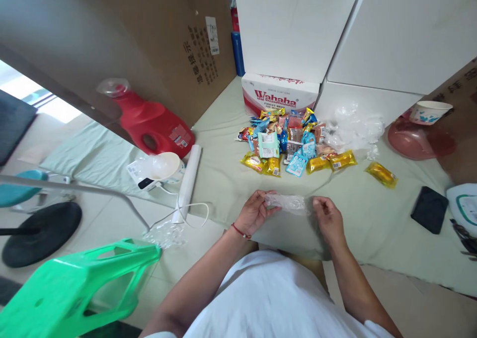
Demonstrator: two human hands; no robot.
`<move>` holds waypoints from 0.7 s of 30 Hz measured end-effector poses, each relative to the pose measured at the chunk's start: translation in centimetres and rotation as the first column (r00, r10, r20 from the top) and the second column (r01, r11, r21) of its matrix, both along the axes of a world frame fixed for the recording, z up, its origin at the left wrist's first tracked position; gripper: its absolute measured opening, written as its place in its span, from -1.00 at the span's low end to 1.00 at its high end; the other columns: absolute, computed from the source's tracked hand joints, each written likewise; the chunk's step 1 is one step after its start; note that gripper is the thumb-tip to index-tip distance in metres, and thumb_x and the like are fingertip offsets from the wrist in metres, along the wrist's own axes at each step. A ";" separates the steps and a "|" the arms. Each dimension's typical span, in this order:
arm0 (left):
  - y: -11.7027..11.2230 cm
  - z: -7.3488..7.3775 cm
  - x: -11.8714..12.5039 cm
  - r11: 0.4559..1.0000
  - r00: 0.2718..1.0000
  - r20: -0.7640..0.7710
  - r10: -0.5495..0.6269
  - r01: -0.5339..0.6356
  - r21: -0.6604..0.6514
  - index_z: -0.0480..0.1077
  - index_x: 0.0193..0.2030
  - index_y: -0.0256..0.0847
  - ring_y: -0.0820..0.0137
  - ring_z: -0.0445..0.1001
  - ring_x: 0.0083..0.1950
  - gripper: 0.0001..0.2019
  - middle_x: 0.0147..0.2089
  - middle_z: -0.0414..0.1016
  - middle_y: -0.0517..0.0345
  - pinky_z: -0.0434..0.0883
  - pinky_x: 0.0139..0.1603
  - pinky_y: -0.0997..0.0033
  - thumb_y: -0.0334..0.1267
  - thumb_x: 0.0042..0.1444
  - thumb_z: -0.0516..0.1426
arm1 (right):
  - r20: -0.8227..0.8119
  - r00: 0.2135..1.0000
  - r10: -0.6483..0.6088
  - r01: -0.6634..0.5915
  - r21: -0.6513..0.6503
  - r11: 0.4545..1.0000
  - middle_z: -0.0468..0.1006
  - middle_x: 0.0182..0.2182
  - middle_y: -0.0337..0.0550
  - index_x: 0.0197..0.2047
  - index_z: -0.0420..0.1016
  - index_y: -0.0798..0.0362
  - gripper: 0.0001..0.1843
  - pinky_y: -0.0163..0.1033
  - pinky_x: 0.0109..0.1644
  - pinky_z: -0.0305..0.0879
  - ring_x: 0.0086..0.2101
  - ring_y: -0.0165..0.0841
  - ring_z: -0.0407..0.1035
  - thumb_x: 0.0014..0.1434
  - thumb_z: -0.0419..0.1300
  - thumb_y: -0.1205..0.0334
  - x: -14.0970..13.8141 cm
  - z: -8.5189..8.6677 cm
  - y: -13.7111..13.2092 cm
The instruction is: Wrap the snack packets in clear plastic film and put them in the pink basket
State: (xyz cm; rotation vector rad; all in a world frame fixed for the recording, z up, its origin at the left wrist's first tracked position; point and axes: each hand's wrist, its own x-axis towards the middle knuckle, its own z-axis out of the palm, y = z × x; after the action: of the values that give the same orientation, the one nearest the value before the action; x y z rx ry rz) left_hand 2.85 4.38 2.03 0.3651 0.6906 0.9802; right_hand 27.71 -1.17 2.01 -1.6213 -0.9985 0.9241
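Note:
Above my lap, a crumpled clear plastic bag point(288, 204) is stretched out sideways. My left hand point(257, 212) is closed on its left end, thumb and fingers pinching the film. At the bag's right end, my right hand point(330, 220) has its fingers curled in a pinch. Whether that pinch holds the film's edge or something small, I cannot make out. Beyond both hands lies a pile of small wrapped snacks point(294, 139), with several yellow packets point(343, 160) along its near side. One yellow packet point(382, 174) lies apart to the right.
Crumpled clear bags point(354, 129) lie right of the pile, before white boxes point(294, 30). A Wahaha carton point(280, 95) stands behind. To the left are a red jug point(152, 122), paper cup point(167, 168), white roll point(188, 184) and green stool point(82, 283). A black item point(430, 210) lies right.

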 end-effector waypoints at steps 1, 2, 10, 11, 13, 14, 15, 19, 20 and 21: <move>0.0 0.0 0.1 1.000 1.000 -0.019 0.017 -0.017 0.000 0.29 -0.31 -0.20 0.33 0.55 -0.05 -0.56 0.10 0.55 0.01 0.62 0.07 0.02 -0.07 0.02 0.47 | 0.157 0.987 0.035 -0.050 0.093 0.994 0.55 -0.17 -0.04 -0.04 0.57 0.01 -0.48 -0.09 -0.08 0.42 -0.18 -0.22 0.42 0.20 0.30 -0.26 -0.3 0.4 -0.2; -0.1 0.1 0.2 1.000 0.999 -0.038 0.028 -0.028 0.004 0.29 -0.31 -0.20 0.33 0.55 -0.04 -0.54 0.12 0.54 0.01 0.62 0.07 0.02 -0.06 0.00 0.47 | 0.293 0.952 0.084 -0.138 0.167 0.976 0.55 -0.04 0.01 0.05 0.57 -0.01 -0.45 0.00 0.07 0.40 -0.05 -0.14 0.41 0.19 0.32 -0.24 -0.7 0.9 -0.2; 0.4 0.2 0.1 0.983 0.965 -0.216 -0.147 0.167 0.077 0.32 -0.29 -0.18 0.39 0.55 -0.17 -0.51 -0.03 0.55 0.05 0.56 -0.11 0.30 0.11 -0.02 0.44 | 0.256 0.907 0.333 -0.380 0.162 0.911 0.57 -0.29 -0.09 -0.24 0.61 -0.01 -0.65 -0.11 -0.06 0.40 -0.18 -0.22 0.42 0.34 0.20 -0.10 -2.4 2.2 1.6; 0.7 0.3 -0.2 0.977 0.953 -0.253 -0.166 0.194 0.092 0.34 -0.29 -0.18 0.41 0.53 -0.19 -0.51 -0.07 0.55 0.08 0.53 -0.12 0.34 0.12 -0.03 0.44 | 0.148 0.918 0.367 -0.383 0.095 0.919 0.51 -0.38 -0.15 -0.29 0.58 0.02 -0.61 -0.20 -0.22 0.36 -0.31 -0.29 0.38 0.31 0.22 -0.15 -2.2 2.2 1.7; 1.1 0.4 -0.7 0.969 0.933 -0.319 -0.165 0.214 0.124 0.36 -0.29 -0.19 0.44 0.48 -0.22 -0.52 -0.14 0.52 0.14 0.49 -0.15 0.39 0.13 -0.01 0.42 | -0.039 0.922 0.386 -0.387 -0.026 0.922 0.36 -0.52 -0.27 -0.38 0.50 0.04 -0.52 -0.30 -0.42 0.17 -0.49 -0.41 0.22 0.23 0.28 -0.24 -1.9 2.1 1.6; 1.2 0.4 -0.8 0.969 0.926 -0.345 -0.150 0.208 0.137 0.36 -0.29 -0.19 0.44 0.46 -0.23 -0.52 -0.17 0.51 0.16 0.46 -0.17 0.41 0.14 -0.01 0.41 | -0.103 0.921 0.375 -0.382 -0.067 0.922 0.29 -0.57 -0.32 -0.41 0.46 0.04 -0.48 -0.32 -0.47 0.08 -0.54 -0.45 0.15 0.18 0.30 -0.28 -1.8 2.1 1.5; 1.3 0.3 -0.9 0.969 0.919 -0.370 -0.134 0.200 0.146 0.36 -0.29 -0.20 0.45 0.44 -0.24 -0.51 -0.21 0.49 0.18 0.45 -0.18 0.42 0.15 0.00 0.41 | -0.149 0.923 0.354 -0.369 -0.094 0.925 0.24 -0.60 -0.35 -0.43 0.42 0.04 -0.46 -0.33 -0.49 0.02 -0.56 -0.47 0.09 0.15 0.32 -0.31 -1.9 2.1 1.4; 1.0 -0.5 -0.5 0.973 0.899 -0.426 -0.101 0.179 0.145 0.34 -0.30 -0.19 0.45 0.36 -0.30 -0.48 -0.33 0.40 0.26 0.40 -0.22 0.43 0.21 -0.02 0.38 | -0.220 0.944 0.245 -0.273 -0.108 0.956 0.19 -0.64 -0.38 -0.47 0.39 0.03 -0.44 -0.33 -0.51 -0.03 -0.58 -0.48 0.03 0.08 0.36 -0.32 -2.1 1.7 0.9; 0.9 -0.8 -0.4 0.976 0.898 -0.429 -0.093 0.168 0.141 0.34 -0.31 -0.18 0.45 0.36 -0.31 -0.48 -0.35 0.38 0.27 0.40 -0.23 0.43 0.21 -0.02 0.38 | -0.226 0.950 0.217 -0.245 -0.103 0.964 0.20 -0.64 -0.38 -0.45 0.43 0.03 -0.46 -0.33 -0.50 0.00 -0.58 -0.48 0.05 0.07 0.36 -0.31 -2.1 1.6 0.8; 0.8 -1.0 -0.3 0.978 0.900 -0.429 -0.081 0.154 0.140 0.33 -0.31 -0.18 0.45 0.35 -0.32 -0.49 -0.35 0.37 0.27 0.40 -0.24 0.43 0.21 -0.02 0.38 | -0.224 0.956 0.190 -0.216 -0.097 0.972 0.23 -0.63 -0.37 -0.41 0.49 0.04 -0.48 -0.32 -0.48 0.03 -0.57 -0.47 0.07 0.07 0.37 -0.30 -2.0 1.4 0.6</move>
State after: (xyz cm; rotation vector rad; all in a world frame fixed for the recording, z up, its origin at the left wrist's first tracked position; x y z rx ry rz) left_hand 2.59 5.14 1.05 0.7786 0.9668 0.8523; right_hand 25.71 -0.53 3.38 -1.4975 -0.9871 1.2921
